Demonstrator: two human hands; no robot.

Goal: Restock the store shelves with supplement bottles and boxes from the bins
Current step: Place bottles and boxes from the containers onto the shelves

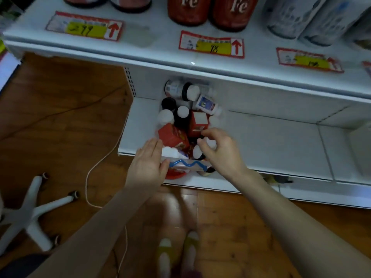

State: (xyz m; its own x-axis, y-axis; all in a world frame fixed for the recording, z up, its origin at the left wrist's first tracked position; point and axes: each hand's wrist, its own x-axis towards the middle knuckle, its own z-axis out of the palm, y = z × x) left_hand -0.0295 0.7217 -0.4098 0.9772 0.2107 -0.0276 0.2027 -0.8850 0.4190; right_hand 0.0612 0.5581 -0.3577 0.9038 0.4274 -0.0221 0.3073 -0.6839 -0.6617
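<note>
Clear bin (186,166): red boxes (173,137), white-cap btls (183,112)

Both forearms are bare down to the left hand (147,167) and the right hand (218,151). The feet wear yellow-green slippers (165,246), blurred, with open fronts as far as can be told. A dark garment (22,265) shows at the near left corner, under the left arm.

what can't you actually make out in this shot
Head view only.
Cut off: tops of the red bottles, by the top edge.
Blurred: number on the rightmost price tag.
Hidden: label of the white-capped bottle, by the right hand.
Hidden: bottom of the bin, by piled boxes.
</note>
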